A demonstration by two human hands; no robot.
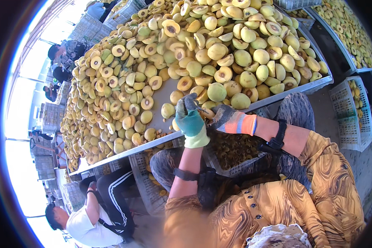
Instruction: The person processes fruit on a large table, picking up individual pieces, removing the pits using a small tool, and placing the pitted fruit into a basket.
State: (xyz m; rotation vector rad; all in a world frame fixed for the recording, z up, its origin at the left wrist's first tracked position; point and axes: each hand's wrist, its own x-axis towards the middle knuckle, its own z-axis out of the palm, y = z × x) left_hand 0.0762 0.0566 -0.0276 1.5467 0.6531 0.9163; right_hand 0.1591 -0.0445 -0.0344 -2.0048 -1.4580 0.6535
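At the near edge of a metal table (pixel 158 115) heaped with yellow peaches, many of them halved, my two gloved hands meet. My left hand (pixel 191 120), in a teal glove with dark fingers, is closed; a thin dark thing shows by its fingertips, too small to name. Close beside it, my right hand (pixel 232 120), in a dark glove with an orange striped cuff, is closed around a piece of peach (pixel 207 113). The right fingers partly hide that piece. Whole and halved peaches (pixel 223 74) lie just beyond both hands, some halves showing brown centres.
Below my hands, a crate holds dark brown peach pits (pixel 235 151). Another crate (pixel 156 194) with yellow pieces stands left of my legs. A white crate (pixel 351 113) is at the right. At the lower left sits a person in a white shirt (pixel 89 225); others are farther back.
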